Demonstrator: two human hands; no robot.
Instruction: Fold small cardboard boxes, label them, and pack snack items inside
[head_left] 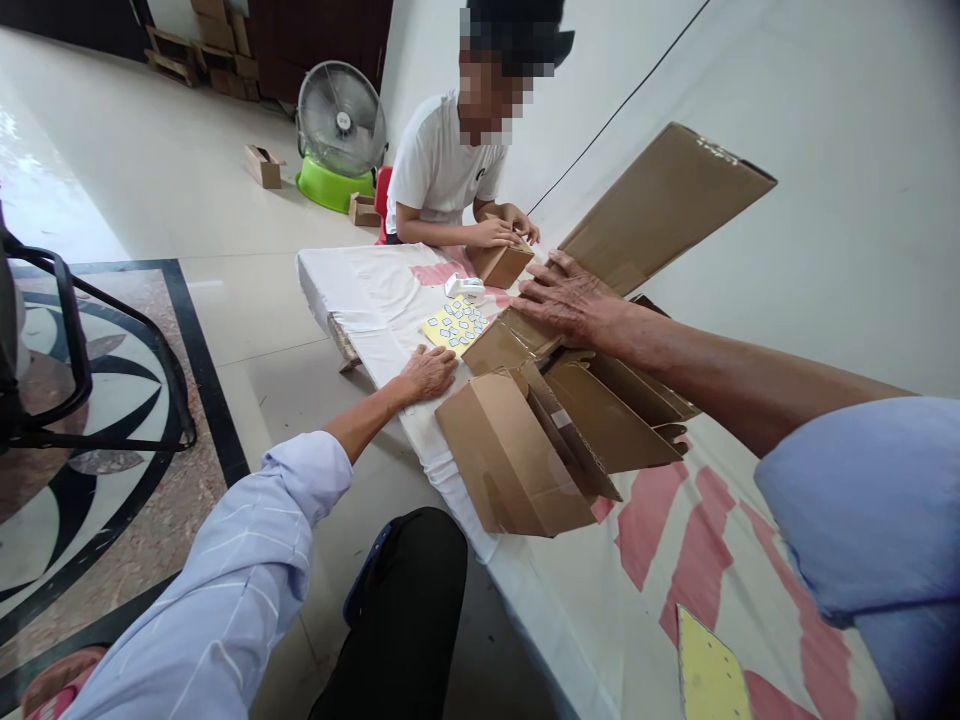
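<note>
A large brown cardboard box (517, 450) lies open on its side on the low table (360, 290), its flaps spread. My right hand (566, 298) lies flat on the far flap of the box with fingers stretched out. My left hand (429, 372) rests on the white cloth beside the box's near corner, fingers curled under, close to a yellow sticker sheet (455, 325). Nothing shows inside that hand.
Another person in a white shirt (442, 165) sits at the table's far end, both hands on a small cardboard box (501, 263). A white tape dispenser (465, 288) lies nearby. A fan (341, 120), a green basin (330, 188) and small boxes stand on the floor. Another yellow sheet (709, 675) lies near me.
</note>
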